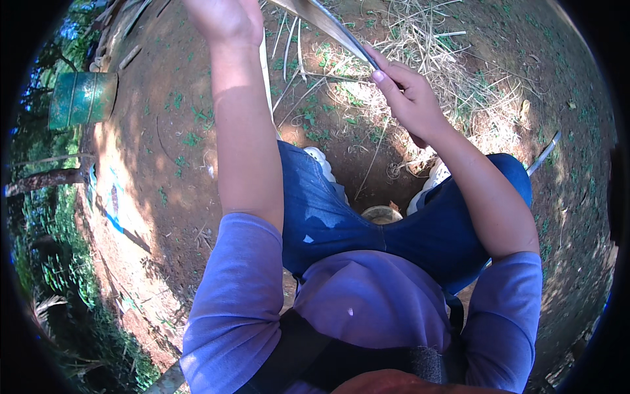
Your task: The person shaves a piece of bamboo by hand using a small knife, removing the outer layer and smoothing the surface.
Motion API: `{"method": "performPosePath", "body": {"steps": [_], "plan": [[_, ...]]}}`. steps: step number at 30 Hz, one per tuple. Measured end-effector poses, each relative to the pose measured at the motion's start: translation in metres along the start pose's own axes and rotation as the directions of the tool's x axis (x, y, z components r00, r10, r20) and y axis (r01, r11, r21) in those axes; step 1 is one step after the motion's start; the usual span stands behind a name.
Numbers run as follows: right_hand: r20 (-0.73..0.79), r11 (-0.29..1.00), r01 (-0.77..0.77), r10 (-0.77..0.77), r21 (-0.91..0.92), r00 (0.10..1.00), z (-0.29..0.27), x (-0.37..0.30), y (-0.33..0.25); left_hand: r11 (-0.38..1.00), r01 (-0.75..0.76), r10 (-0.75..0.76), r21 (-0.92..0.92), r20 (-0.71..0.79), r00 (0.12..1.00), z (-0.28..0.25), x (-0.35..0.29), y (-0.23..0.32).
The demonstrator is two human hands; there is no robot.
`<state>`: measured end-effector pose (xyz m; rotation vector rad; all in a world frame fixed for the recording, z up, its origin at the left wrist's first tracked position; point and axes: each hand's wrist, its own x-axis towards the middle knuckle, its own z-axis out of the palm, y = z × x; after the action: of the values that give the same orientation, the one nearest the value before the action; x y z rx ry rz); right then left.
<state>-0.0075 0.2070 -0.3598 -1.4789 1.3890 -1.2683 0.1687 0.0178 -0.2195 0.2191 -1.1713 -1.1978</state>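
My right hand point(412, 98) is closed, thumb on top, around the lower end of a long flat strip point(335, 29), pale on its face with a dark edge. The strip slants up and left out of the picture. My left hand point(226, 20) is raised at the top edge, near the strip's upper part. Its fingers are cut off, so what it holds does not show. Beside the left forearm hangs a narrow pale strip point(265, 79). Below both hands, thin pale shavings point(426, 59) lie heaped on the soil.
I sit low with knees apart, white shoes point(318, 161) on the ground. Between my legs is a round, pale-rimmed object point(382, 214). A thin grey, blade-like piece point(545, 154) sticks out past my right knee. A green drum point(82, 100) stands far left.
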Motion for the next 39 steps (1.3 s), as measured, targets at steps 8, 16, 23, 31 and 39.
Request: {"method": "performPosePath", "body": {"steps": [8, 16, 23, 31, 39], "plan": [[0.048, 0.999, 0.034, -0.035, 0.02, 0.998, -0.007, -0.002, -0.008, 0.999, 0.031, -0.031, -0.013, 0.018, 0.999, 0.004, 0.0, -0.003], [0.044, 0.99, 0.121, -0.118, -0.071, 0.992, -0.009, 0.0, -0.015, 0.999, 0.001, 0.001, 0.034, -0.043, 0.999, 0.014, -0.002, -0.007], [0.085, 0.969, 0.224, -0.216, -0.1, 0.973, -0.007, 0.001, -0.016, 0.999, -0.001, 0.002, 0.051, -0.033, 0.999, 0.011, -0.001, -0.004], [0.103, 0.983, 0.167, -0.159, -0.071, 0.982, -0.005, 0.0, -0.015, 1.0, 0.019, -0.018, 0.022, -0.057, 0.998, 0.008, 0.001, -0.001], [0.12, 0.998, 0.046, -0.04, -0.052, 0.992, -0.003, -0.006, -0.019, 0.998, -0.003, 0.007, 0.059, -0.063, 0.998, 0.001, 0.0, -0.004]]}}
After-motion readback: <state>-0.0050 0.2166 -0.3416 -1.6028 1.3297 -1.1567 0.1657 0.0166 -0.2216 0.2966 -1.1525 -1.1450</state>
